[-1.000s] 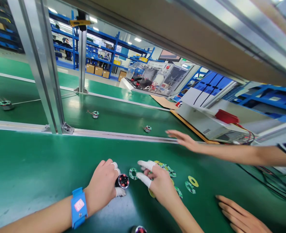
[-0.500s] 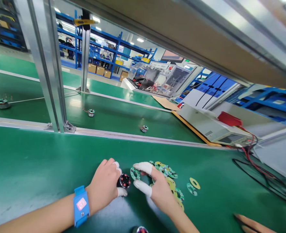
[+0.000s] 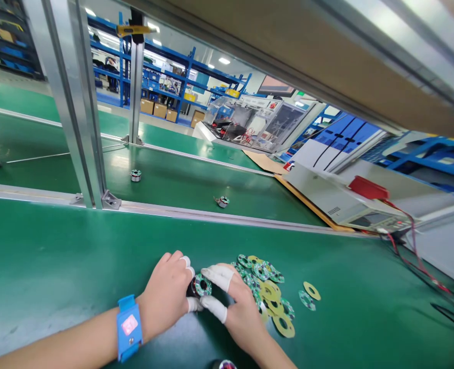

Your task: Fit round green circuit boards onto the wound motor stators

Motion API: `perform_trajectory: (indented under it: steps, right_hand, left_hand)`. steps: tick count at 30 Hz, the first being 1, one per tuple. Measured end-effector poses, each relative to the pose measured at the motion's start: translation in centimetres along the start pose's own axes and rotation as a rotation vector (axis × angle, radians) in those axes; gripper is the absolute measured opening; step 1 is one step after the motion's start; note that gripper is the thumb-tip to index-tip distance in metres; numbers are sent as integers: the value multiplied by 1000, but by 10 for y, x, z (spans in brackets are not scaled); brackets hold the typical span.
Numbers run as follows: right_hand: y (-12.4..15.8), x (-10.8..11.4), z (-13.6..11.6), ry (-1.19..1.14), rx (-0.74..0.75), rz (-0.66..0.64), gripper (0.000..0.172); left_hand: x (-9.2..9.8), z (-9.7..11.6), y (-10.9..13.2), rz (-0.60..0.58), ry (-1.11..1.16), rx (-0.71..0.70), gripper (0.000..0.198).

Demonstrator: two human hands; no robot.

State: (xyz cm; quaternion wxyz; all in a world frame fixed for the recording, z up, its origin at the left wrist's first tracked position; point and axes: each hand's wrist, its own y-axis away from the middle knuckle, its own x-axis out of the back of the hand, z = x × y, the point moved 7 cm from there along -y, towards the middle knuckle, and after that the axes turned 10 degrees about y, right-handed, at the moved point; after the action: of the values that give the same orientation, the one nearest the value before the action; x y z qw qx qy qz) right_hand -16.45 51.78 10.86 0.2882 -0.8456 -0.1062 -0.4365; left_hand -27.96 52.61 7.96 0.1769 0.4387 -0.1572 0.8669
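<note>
My left hand (image 3: 169, 287), with white finger cots and a blue wristband, is wrapped round a small dark motor part (image 3: 191, 290). On the face of that part lies a green ring-shaped circuit board (image 3: 202, 285). The thumb and a finger of my right hand (image 3: 234, 297), also in white cots, pinch this board at its right edge. Just right of my right hand is a loose pile of green boards and yellow rings (image 3: 274, 292). One more yellow ring (image 3: 312, 290) and a green board (image 3: 307, 300) lie apart to the right.
Another motor part (image 3: 225, 364) stands at the bottom edge. Beyond a metal rail (image 3: 211, 219), small motors (image 3: 136, 176) sit on a green belt. A grey instrument (image 3: 338, 195) with red and black cables is at the right. A metal post (image 3: 76, 102) rises at the left.
My right hand has moved left and brought the green board onto the motor part. The motors on the belt have shifted left. Another person's hand at lower right has left the view.
</note>
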Motion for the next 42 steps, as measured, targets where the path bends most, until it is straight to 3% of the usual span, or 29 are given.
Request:
perform_trajectory:
  steps: [13,23,37,42]
  right_hand:
    - [2,-1,0,16,29,26,28]
    - [2,-7,14,-130,-141,-5,31]
    - [2,-3,1,67,28,5,26]
    - [2,-6,1,72,-21,-61,27]
  left_hand:
    - [0,-1,0,12,-7,-5,35]
    - [-2,-2,0,6,1,-8,35]
    - [-2,-1,1,11,22,-7,34]
    - [-4,-3,1,26,31,-4,30]
